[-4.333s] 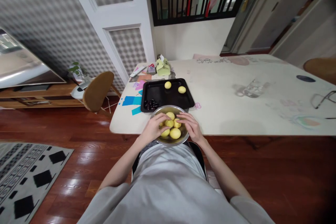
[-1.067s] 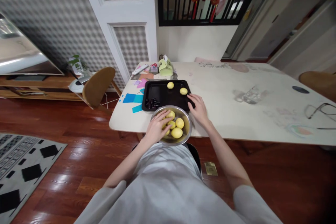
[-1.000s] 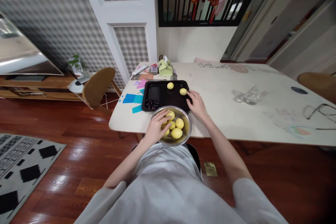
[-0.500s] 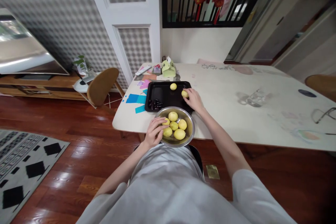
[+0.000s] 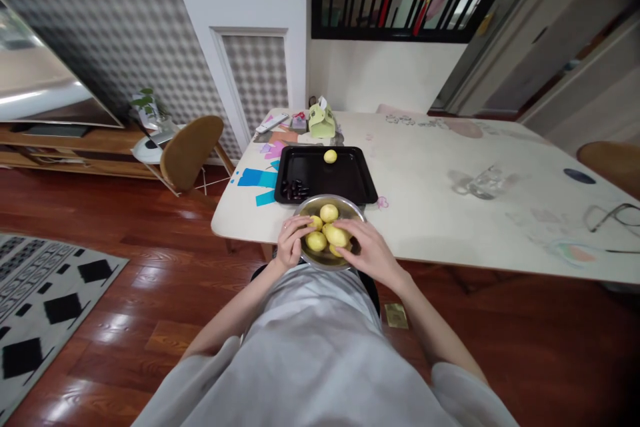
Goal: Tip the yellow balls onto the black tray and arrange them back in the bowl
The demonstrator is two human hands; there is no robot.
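Observation:
A metal bowl (image 5: 361,215) holding several yellow lemons (image 5: 316,241) sits at the table's near edge, against my body. My right hand (image 5: 373,250) is closed around a lemon (image 5: 337,235) over the right side of the bowl. On the left rim, my left hand (image 5: 291,240) grips the bowl, its fingertips reaching inside beside a lemon. Just beyond the bowl lies a black rectangular tray (image 5: 345,177). One lemon (image 5: 330,156) rests near the tray's far edge, and several small dark fruits (image 5: 294,189) are heaped in its near left corner.
Behind the tray stand a green tissue box (image 5: 321,121) and a white remote (image 5: 272,123). A clear glass (image 5: 485,183) and a pair of glasses (image 5: 617,215) are farther right on the white table (image 5: 420,227). A wooden chair (image 5: 191,153) is at the left.
My right hand has moved from the tray's right side back to the bowl, bringing a lemon with it. One lemon remains on the tray. My left hand has shifted slightly toward the rim.

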